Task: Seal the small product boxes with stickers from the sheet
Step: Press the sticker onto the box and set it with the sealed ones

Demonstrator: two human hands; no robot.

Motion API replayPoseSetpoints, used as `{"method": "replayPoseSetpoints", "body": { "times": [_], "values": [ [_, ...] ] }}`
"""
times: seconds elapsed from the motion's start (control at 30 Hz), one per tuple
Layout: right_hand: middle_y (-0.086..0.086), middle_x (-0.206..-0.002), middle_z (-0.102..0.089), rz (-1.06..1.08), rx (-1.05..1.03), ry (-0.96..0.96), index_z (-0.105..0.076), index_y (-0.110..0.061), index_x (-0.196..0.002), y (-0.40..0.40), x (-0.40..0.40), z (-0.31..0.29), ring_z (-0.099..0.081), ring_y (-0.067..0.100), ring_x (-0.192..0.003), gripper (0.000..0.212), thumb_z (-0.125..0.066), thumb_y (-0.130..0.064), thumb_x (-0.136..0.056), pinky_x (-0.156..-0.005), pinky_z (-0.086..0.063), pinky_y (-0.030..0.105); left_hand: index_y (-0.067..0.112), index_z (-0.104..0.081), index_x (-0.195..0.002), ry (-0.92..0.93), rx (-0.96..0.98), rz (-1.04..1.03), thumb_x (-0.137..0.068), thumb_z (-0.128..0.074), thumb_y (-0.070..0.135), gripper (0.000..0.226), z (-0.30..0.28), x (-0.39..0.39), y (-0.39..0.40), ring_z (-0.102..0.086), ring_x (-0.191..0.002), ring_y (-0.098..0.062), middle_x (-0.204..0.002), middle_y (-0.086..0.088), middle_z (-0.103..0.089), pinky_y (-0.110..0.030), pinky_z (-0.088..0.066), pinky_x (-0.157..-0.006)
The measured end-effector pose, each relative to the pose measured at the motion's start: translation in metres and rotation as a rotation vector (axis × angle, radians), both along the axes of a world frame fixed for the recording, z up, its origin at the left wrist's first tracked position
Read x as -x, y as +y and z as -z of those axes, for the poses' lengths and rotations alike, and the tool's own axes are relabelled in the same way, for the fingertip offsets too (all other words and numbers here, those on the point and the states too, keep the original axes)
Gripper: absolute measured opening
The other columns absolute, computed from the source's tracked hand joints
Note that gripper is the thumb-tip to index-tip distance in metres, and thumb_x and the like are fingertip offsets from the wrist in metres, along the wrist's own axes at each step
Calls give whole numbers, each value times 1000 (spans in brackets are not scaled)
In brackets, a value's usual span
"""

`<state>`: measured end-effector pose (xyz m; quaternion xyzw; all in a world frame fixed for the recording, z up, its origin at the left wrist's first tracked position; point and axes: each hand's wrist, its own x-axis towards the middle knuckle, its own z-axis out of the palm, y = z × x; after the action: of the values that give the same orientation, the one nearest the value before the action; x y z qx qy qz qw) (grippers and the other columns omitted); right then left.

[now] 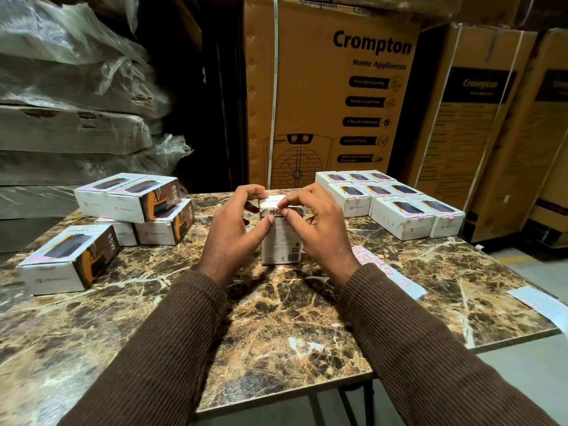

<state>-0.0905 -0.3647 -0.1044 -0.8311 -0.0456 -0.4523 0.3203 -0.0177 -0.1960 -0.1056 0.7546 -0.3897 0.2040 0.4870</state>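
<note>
Head-camera view showed my grip at the top edge of one small box (281, 238), which stood on end on the marble table (276, 318). My right hand (310, 222) pinched at that edge with thumb and forefinger together, pressing what I took to be a sticker over the flap, though it was too small to make out. My left hand (233, 229) curled round the box's other side to steady it, thumb on the near face.

Just right of that box lay the sticker sheet (387, 272), with several pink stickers left on it; a second strip (534, 302) lay further right at the table's rim. Beyond the box and to its right sat a tidy block of boxes (390, 201), pink tabs showing on some of their edges, so I judged those sealed. Left of the box, a loose pile (135, 204) and one lone box (67, 259) seemed to be waiting; I could not see tabs on them. By that count, I judged I was past halfway.
</note>
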Motion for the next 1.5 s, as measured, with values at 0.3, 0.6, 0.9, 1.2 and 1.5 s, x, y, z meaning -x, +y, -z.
{"method": "replayPoseSetpoints", "body": {
  "times": [0.3, 0.6, 0.9, 1.2, 1.5],
  "values": [
    [-5, -116, -63, -11, -89, -14, -72, -17, -110, -8, 5, -4, -61, 9, -111, 15, -71, -13, -96, -84, -59, 28, 25, -52, -136, 71, -8, -52, -94, -74, 21, 47, 1, 0, 0, -56, -109, 1, -137, 11, -54, -24, -52, -84],
    [-1, -108, -64, 8, -211, 291, -57, -16, -92, -17, 6, 7, -63, 14, -103, 16, -72, -14, -94, -83, -55, 30, 16, -58, -89, 297, -157, -70, -99, -70, 27, 19, 17, -12, 3, -72, -106, -23, -111, -1, -72, -43, -66, -79],
    [-5, -124, -64, -93, -325, 339, -66, -19, -120, -17, 6, 6, -64, 8, -109, 23, -69, -15, -98, -68, -57, 14, 23, -63, -97, 291, -65, 7, -99, -69, 26, 7, 8, -4, 1, -67, -101, -13, -109, 9, -66, -33, -63, -76],
    [-2, -125, -69, -16, -271, 476, -72, -21, -131, -17, 4, 11, -62, 10, -112, 33, -69, -30, -100, -104, -55, 45, 22, -67, -104, 358, -47, 4, -101, -66, 39, 18, 9, -8, 6, -67, -97, -12, -104, 5, -70, -28, -59, -77],
    [-1, -112, -65, -49, -334, 534, -61, -18, -111, -21, 9, 9, -64, 15, -101, 21, -74, -26, -96, -75, -56, 30, 20, -50, -116, 490, -216, 33, -82, -89, 19, 52, 3, -4, 11, -68, -97, -14, -112, 2, -64, -31, -61, -78]
  ]
}}
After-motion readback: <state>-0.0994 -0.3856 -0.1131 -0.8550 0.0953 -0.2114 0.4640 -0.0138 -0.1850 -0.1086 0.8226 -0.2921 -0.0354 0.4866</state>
